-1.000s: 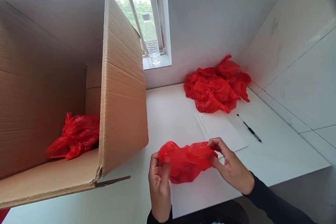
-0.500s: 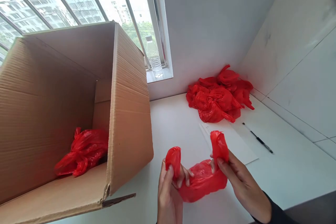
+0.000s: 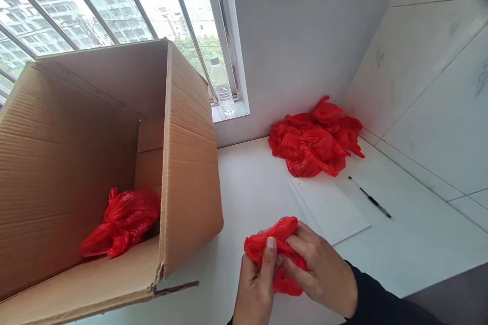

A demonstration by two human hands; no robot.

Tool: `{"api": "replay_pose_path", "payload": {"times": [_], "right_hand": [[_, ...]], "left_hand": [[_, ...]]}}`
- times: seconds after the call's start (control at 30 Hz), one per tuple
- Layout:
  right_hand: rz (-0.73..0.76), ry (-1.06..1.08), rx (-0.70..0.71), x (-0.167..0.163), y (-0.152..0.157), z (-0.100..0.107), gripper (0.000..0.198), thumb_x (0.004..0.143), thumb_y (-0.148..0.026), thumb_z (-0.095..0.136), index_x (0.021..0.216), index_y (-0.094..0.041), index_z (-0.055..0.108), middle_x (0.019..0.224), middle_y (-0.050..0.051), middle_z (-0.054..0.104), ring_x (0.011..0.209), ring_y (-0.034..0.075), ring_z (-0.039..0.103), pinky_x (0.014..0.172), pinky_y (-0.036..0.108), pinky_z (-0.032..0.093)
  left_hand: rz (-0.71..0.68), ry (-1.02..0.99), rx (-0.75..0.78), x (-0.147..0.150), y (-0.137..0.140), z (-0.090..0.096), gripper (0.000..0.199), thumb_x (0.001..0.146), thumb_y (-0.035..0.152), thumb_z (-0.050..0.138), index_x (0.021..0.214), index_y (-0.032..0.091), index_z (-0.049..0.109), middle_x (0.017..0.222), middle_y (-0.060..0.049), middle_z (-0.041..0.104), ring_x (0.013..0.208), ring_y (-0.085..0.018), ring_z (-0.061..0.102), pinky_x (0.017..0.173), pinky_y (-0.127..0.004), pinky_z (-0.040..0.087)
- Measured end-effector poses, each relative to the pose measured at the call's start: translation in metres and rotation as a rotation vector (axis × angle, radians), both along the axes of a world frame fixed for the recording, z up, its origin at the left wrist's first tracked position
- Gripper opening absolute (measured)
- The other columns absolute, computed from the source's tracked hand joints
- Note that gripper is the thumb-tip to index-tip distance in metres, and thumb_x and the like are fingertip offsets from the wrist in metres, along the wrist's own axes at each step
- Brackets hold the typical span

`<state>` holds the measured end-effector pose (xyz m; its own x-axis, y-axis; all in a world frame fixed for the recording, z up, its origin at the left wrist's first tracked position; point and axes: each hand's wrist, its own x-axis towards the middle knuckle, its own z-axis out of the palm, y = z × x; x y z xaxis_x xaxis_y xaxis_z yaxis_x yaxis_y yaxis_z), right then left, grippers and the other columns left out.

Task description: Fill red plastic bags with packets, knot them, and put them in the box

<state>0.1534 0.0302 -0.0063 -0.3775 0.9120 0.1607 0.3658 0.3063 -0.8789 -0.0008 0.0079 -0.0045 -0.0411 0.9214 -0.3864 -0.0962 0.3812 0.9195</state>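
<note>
Between my two hands is a red plastic bag (image 3: 284,231), bunched up above the white tabletop. My left hand (image 3: 257,279) is closed on it, the thumb pressed on one of its gathered ends. From the other side my right hand (image 3: 314,266) grips the bag, its fingers curled around a crossing part of it. The two ends lie over each other, and some of the bag hangs below. My right fingertips are partly hidden in the folds.
On the left a large cardboard box (image 3: 192,177) lies on its side, with a red bag (image 3: 129,216) inside. Against the wall is a heap of red bags (image 3: 310,139). White paper (image 3: 335,213), a black pen (image 3: 369,197) and, on the sill, a clear bottle (image 3: 223,86) are also there.
My hands have come together from apart, bringing the bag's two ends over each other. My right hand has moved left and down. The view has shifted slightly.
</note>
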Motion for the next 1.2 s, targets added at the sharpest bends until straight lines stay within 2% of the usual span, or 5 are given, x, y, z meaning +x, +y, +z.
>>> {"api": "replay_pose_path", "payload": {"times": [0.33,0.5,0.6,0.9,1.2], "right_hand": [[-0.202,0.246,-0.229,0.007,0.01,0.011,0.024,0.099,-0.048,0.048,0.096,-0.026,0.058,0.095,0.0,0.06,0.09,0.017,0.058,0.087,0.033,0.046],[-0.187,0.279,-0.029,0.01,-0.004,0.003,0.007,0.095,-0.026,0.05,0.098,-0.027,0.056,0.109,0.001,0.059,0.107,0.018,0.056,0.093,0.031,0.044],[-0.064,0.19,0.142,0.012,-0.012,0.001,0.025,0.076,-0.01,0.051,0.095,-0.027,0.056,0.126,0.001,0.053,0.124,0.02,0.048,0.104,0.032,0.04],[0.104,0.049,-0.03,0.017,0.006,-0.008,0.05,0.087,-0.04,0.063,0.133,-0.028,0.046,0.123,0.002,0.063,0.116,0.02,0.058,0.124,0.048,0.006],[0.031,0.225,-0.398,0.011,0.009,-0.014,0.042,0.101,-0.052,0.037,0.125,-0.023,0.057,0.09,0.002,0.067,0.081,0.018,0.06,0.079,0.035,0.048]], "left_hand": [[-0.158,-0.18,0.038,-0.006,0.008,0.009,0.035,0.088,0.052,0.066,0.077,0.02,0.062,0.053,0.004,0.051,0.054,-0.012,0.042,0.058,-0.025,0.037],[-0.186,-0.522,-0.121,-0.01,0.016,0.005,0.053,0.095,0.055,0.051,0.132,0.018,0.058,0.069,-0.004,0.063,0.066,-0.017,0.056,0.064,-0.028,0.043],[-0.105,-0.6,-0.081,-0.01,0.019,0.005,0.034,0.092,0.046,0.061,0.111,0.018,0.068,0.078,-0.004,0.065,0.075,-0.017,0.06,0.072,-0.027,0.045],[-0.292,-0.325,0.073,-0.017,0.016,0.007,0.031,0.084,0.036,0.074,0.085,0.021,0.047,0.075,0.003,0.056,0.067,-0.011,0.049,0.064,-0.023,0.042],[-0.16,0.428,0.677,-0.011,0.021,-0.024,0.015,0.086,0.013,0.06,0.097,0.023,0.062,0.092,-0.002,0.063,0.081,-0.018,0.06,0.068,-0.027,0.048]]}}
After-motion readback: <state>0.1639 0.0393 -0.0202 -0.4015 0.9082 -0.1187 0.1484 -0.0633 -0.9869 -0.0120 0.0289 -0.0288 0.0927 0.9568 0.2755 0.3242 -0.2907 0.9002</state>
